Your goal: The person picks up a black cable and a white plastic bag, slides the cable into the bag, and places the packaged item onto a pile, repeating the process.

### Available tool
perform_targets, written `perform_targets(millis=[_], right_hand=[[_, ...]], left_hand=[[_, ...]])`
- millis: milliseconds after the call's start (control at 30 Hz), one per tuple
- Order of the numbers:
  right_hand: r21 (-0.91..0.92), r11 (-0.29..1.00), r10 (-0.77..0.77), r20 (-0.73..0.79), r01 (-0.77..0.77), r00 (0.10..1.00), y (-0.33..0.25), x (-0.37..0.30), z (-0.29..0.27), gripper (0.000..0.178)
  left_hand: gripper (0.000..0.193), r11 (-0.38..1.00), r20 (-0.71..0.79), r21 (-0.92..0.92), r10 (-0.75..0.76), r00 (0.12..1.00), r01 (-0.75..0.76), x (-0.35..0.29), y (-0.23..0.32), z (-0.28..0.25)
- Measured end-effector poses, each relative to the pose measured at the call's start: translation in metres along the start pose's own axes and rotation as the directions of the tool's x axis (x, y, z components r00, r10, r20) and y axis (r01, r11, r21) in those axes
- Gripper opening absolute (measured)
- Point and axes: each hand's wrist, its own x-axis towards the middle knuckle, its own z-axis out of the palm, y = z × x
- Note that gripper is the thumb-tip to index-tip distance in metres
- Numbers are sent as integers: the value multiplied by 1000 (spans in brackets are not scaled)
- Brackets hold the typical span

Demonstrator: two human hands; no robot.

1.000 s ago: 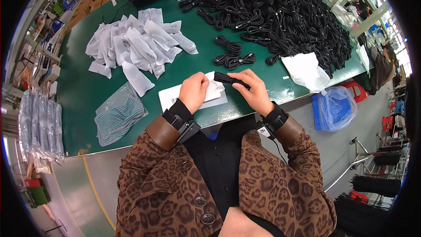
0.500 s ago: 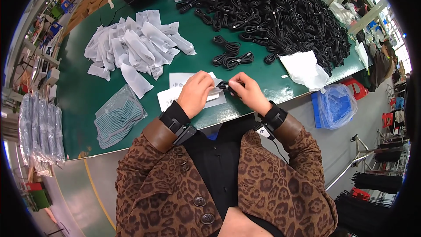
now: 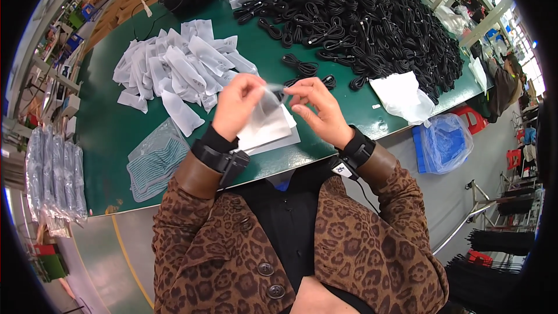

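My left hand (image 3: 235, 104) is closed on the upper edge of a small translucent white pouch (image 3: 263, 108), lifted above the table and smeared by motion. Something dark shows through the pouch, seemingly the black coiled cable. My right hand (image 3: 321, 110) is at the pouch's right side, index fingertip at its edge and thumb held apart. Beneath lie flat white pouches (image 3: 273, 135), stacked near the table's front edge. Just beyond my hands rest a few loose coiled black cables (image 3: 302, 67), one partly hidden by my right fingers.
A large heap of coiled black cables (image 3: 372, 29) covers the back right of the green table (image 3: 261, 52). Filled white pouches (image 3: 174, 61) are piled at left, behind a bag of striped cloth (image 3: 154, 166). A crumpled white bag (image 3: 404, 96) lies at right. A blue bin (image 3: 444, 142) stands below.
The pouch has been raised off the stack and turned more upright. The black cable, in my right fingers before, now appears inside it. My right fingers have spread, and both hands have moved slightly away from me.
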Motion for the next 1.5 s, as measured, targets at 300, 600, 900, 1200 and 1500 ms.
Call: perform_targets(millis=[300, 600, 900, 1200, 1500], right_hand=[[-842, 526, -36, 120, 121, 992, 67, -10, -56, 41], [-799, 601, 118, 134, 37, 984, 75, -34, -49, 53], [-733, 659, 333, 87, -166, 939, 57, -28, -30, 56], [-459, 883, 144, 60, -101, 988, 24, -33, -25, 49], [-557, 825, -38, 114, 95, 993, 10, -37, -27, 49]], left_hand=[[12, 976, -167, -216, -45, 985, 8, 52, 4, -116], [40, 873, -340, 487, 229, 912, -37, 21, -7, -73], [18, 659, 174, 723, 120, 977, -210, -39, -48, 34], [13, 705, 95, 695, 101, 990, -139, -34, -67, 32], [8, 947, -3, 292, -140, 990, 135, -32, -56, 29]])
